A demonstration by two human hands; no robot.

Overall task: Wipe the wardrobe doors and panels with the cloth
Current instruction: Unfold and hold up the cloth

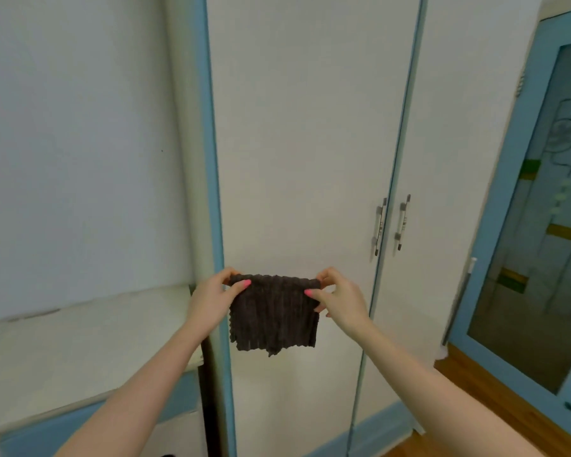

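Observation:
A dark ribbed cloth [274, 318] hangs in front of the white wardrobe's left door [304, 143]. My left hand [211, 298] pinches its top left corner and my right hand [340, 298] pinches its top right corner, so the cloth is stretched flat between them. The cloth hangs just in front of the lower part of that door; I cannot tell whether it touches the panel. The right door [449, 159] stands beside it, with two metal handles [389, 225] where the doors meet. Both doors are shut and have blue edging.
A pale wall [80, 143] and a low white ledge [80, 341] lie to the left of the wardrobe. A blue-framed glass door [541, 242] stands at the right. Wooden floor [475, 407] shows at the bottom right.

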